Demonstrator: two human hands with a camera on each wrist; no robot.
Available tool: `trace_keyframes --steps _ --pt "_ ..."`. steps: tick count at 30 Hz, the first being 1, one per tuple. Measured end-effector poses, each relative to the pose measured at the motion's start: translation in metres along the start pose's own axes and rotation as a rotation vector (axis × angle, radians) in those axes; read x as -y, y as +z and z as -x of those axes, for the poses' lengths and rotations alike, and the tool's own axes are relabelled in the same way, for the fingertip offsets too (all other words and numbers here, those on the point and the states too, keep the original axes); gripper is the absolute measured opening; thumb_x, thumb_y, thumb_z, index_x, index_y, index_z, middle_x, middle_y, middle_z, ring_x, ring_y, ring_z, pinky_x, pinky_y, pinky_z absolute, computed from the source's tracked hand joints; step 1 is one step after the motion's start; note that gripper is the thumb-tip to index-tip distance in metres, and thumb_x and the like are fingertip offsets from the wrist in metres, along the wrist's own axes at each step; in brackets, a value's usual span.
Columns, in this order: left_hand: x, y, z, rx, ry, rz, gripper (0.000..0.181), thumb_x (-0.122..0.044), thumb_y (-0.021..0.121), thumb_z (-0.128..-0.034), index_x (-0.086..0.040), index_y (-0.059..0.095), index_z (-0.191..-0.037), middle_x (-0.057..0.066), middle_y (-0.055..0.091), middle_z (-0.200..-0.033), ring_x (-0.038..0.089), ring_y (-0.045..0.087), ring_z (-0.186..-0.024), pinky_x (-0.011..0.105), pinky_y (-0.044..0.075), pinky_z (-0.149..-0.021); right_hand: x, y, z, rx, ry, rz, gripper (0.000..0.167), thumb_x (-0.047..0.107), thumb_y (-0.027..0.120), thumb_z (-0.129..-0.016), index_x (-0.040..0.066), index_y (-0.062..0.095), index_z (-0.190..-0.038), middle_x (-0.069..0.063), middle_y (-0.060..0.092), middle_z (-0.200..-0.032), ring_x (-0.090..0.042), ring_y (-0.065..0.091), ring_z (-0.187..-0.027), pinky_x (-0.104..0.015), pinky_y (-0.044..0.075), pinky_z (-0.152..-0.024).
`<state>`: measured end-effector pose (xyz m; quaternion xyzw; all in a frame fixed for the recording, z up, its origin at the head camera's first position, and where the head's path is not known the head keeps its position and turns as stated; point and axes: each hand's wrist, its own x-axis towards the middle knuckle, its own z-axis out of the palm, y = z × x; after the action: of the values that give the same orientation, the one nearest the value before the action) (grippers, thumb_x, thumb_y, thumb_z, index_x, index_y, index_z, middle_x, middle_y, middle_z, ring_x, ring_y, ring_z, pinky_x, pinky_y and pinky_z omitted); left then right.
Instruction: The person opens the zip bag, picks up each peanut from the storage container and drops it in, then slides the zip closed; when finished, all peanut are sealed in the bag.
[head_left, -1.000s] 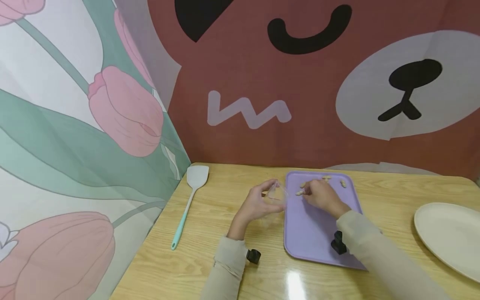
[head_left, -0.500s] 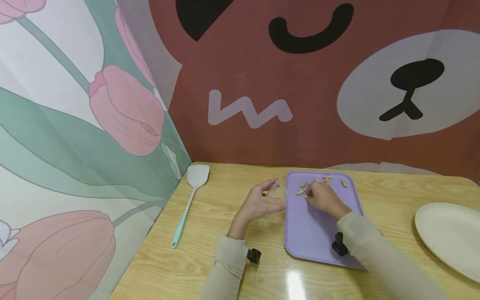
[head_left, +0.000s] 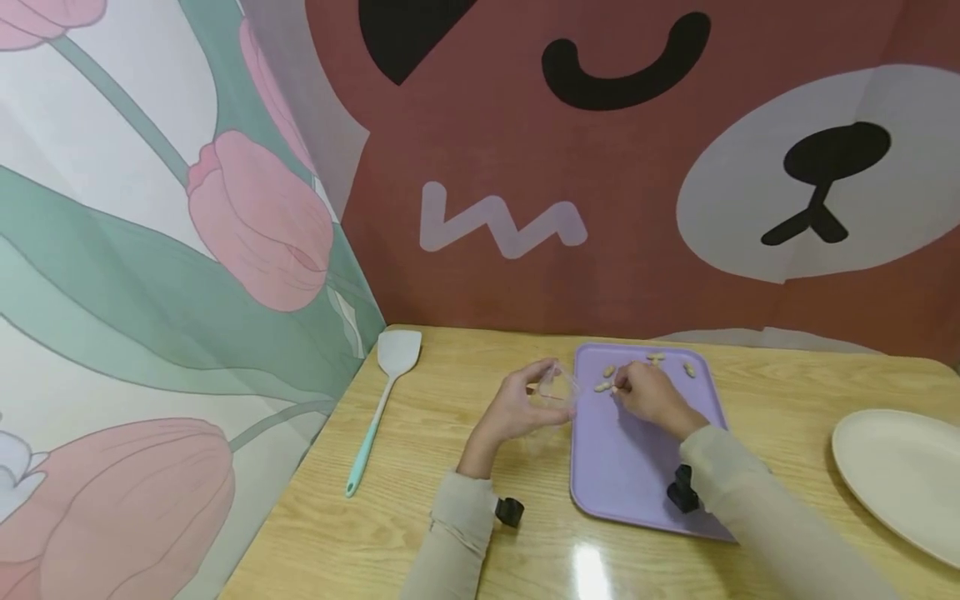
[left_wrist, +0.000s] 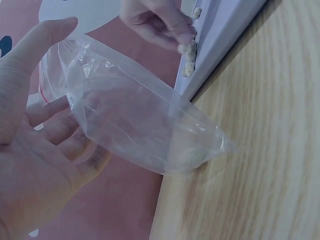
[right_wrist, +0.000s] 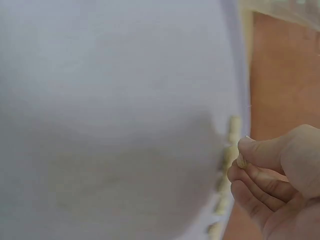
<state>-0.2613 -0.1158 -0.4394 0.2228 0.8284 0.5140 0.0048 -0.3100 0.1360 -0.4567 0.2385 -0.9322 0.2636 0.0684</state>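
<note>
My left hand (head_left: 517, 408) holds a clear zip bag (left_wrist: 135, 110) by its mouth, thumb on one edge and fingers on the other, so the mouth gapes. The bag hangs beside the left edge of a purple tray (head_left: 622, 467). A faint pale shape shows in its lower corner, too blurred to tell. Over the tray, my right hand (head_left: 651, 396) pinches a small peanut (right_wrist: 241, 161) between thumb and fingers. Unshelled peanuts (head_left: 603, 387) lie near its fingertips, and several others are scattered toward the tray's far end.
A spatula (head_left: 396, 350) with a pale blade and mint handle lies on the wooden table (head_left: 420, 433) at the left. A cream plate (head_left: 900, 475) sits at the right. Patterned cloths (head_left: 480, 283) stand behind and to the left.
My right hand has drawn slightly right, uncovering a peanut on the tray, and now pinches one. My left hand keeps the bag in nearly the same place.
</note>
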Motion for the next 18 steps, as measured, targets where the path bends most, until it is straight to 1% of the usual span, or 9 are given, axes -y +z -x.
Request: trace_keyframes --steps 3,5,7,11,14,18 --pt "0.001 0.0 0.0 0.005 0.002 0.004 0.083 -0.025 0.086 -0.078 -0.008 0.045 -0.149 -0.001 0.055 -0.142 0.01 0.049 -0.127 0.033 0.044 -0.099 0.01 -0.011 -0.003 -0.018 -0.017 -0.028 0.004 -0.006 0.072 -0.082 -0.005 0.073 -0.087 -0.013 0.071 -0.084 -0.029 0.067 -0.078 -0.046 0.055 -0.069" --pt "0.001 0.001 0.0 0.012 -0.003 0.007 0.083 -0.025 0.085 -0.0781 -0.009 0.045 -0.149 -0.002 0.054 -0.142 0.01 0.049 -0.128 0.033 0.044 -0.1 0.021 -0.021 -0.004 -0.034 -0.044 -0.039 0.005 -0.006 0.072 -0.084 -0.005 0.073 -0.089 -0.014 0.071 -0.086 -0.03 0.068 -0.08 -0.047 0.056 -0.07" --pt "0.0 0.001 0.0 0.016 -0.005 0.004 0.083 -0.026 0.085 -0.0784 -0.009 0.045 -0.149 -0.002 0.055 -0.141 0.01 0.05 -0.127 0.034 0.044 -0.099 0.035 -0.03 -0.006 -0.054 -0.079 -0.041 0.005 -0.005 0.072 -0.085 -0.005 0.073 -0.09 -0.014 0.07 -0.086 -0.03 0.067 -0.079 -0.047 0.056 -0.07" --pt "-0.001 -0.001 0.0 0.008 -0.007 -0.01 0.083 -0.027 0.086 -0.0783 -0.008 0.045 -0.148 0.0 0.058 -0.136 0.013 0.052 -0.124 0.035 0.045 -0.097 0.069 -0.045 -0.008 -0.09 -0.149 -0.052 0.007 -0.002 0.074 -0.086 -0.003 0.074 -0.093 -0.01 0.066 -0.085 -0.027 0.066 -0.078 -0.043 0.056 -0.067" --pt "-0.001 -0.002 -0.001 0.008 -0.008 -0.004 0.084 -0.028 0.086 -0.0786 -0.006 0.045 -0.148 0.001 0.058 -0.137 0.016 0.053 -0.125 0.036 0.046 -0.097 0.089 -0.048 -0.009 -0.086 -0.192 -0.081 0.008 -0.002 0.074 -0.086 -0.002 0.074 -0.094 -0.008 0.065 -0.085 -0.024 0.065 -0.076 -0.04 0.056 -0.066" --pt "-0.001 -0.001 -0.001 0.011 -0.001 0.02 0.083 -0.026 0.085 -0.0789 -0.004 0.045 -0.148 0.004 0.056 -0.14 0.023 0.054 -0.125 0.046 0.045 -0.099 0.102 -0.042 -0.01 -0.052 -0.23 -0.108 0.008 -0.003 0.075 -0.085 -0.001 0.074 -0.093 -0.007 0.068 -0.087 -0.02 0.065 -0.076 -0.037 0.055 -0.067"
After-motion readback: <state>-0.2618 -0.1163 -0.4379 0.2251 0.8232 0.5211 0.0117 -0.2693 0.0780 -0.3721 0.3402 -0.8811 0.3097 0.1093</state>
